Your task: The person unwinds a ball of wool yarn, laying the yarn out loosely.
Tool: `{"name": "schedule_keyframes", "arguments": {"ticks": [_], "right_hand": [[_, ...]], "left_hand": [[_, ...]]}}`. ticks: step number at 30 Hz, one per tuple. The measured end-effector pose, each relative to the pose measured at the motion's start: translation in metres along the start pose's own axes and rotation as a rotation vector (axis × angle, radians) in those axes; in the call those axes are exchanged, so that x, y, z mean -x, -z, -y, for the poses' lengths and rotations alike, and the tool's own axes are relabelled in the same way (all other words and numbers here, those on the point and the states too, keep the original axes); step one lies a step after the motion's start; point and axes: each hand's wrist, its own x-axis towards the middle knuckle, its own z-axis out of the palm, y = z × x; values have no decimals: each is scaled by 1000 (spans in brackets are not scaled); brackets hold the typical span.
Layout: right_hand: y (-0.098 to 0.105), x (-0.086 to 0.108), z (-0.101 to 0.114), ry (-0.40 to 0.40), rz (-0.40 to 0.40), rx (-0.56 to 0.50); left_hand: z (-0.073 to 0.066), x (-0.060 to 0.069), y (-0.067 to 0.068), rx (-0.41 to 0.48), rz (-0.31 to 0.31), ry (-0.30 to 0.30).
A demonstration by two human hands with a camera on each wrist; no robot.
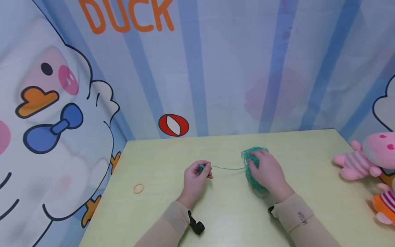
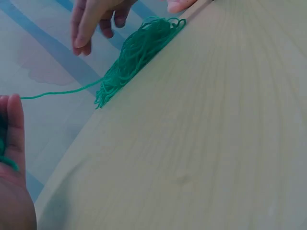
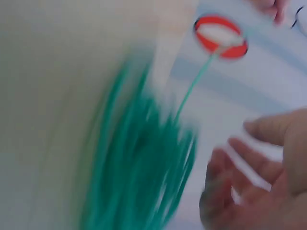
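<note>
A loose bundle of green yarn (image 1: pixel 250 175) lies on the right half of the table. My right hand (image 1: pixel 271 173) hovers over it; in the left wrist view a gap shows between its loosely bent fingers and the yarn. In the right wrist view the bundle (image 3: pixel 144 167) is blurred beside those spread fingers. To the left, my left hand (image 1: pixel 195 176) holds a small wad of the same yarn (image 1: pixel 201 168) between thumb and curled fingers, which partly hide it. One thin strand (image 1: pixel 228 168) runs from the wad to the bundle, sagging slightly.
A peach-coloured ring (image 1: pixel 139 188) lies on the pale table (image 1: pixel 216 223), left of my left hand. At the right edge are a pink plush toy (image 1: pixel 359 164) and an orange one (image 1: pixel 387 202). A printed cloth backdrop (image 1: pixel 216 68) hangs behind the table.
</note>
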Motion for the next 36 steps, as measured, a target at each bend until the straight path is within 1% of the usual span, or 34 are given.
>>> {"name": "schedule_keyframes", "arguments": {"ticks": [1, 3, 5, 7, 10, 13, 15, 18, 26, 30, 36], "right_hand": [[-6, -1, 9, 45, 18, -36], [-19, -1, 25, 95, 84, -108], [-30, -2, 39, 117, 152, -169], [-38, -2, 49, 125, 196, -196], [-46, -2, 57, 146, 206, -191], [-47, -2, 58, 147, 181, -162], [-44, -3, 55, 137, 159, -153], [-34, -5, 47, 112, 127, -146], [-2, -13, 12, 46, 44, -165], [12, -14, -2, 18, 23, -125], [25, -14, -20, -57, 20, -52]], "left_hand": [[0, 0, 0, 1, 5, 1], [0, -1, 1, 7, 14, 3], [1, -1, 1, 15, 25, -1], [2, -1, 1, 22, 35, -6], [3, -1, 1, 21, 53, -23], [4, -1, 1, 14, 62, -33], [4, -1, 2, 12, 64, -31], [4, -2, 2, 13, 63, -21], [1, 0, 1, 9, 16, 0], [2, 0, 1, 7, 11, -7], [3, -2, 1, 2, 13, -12]]}}
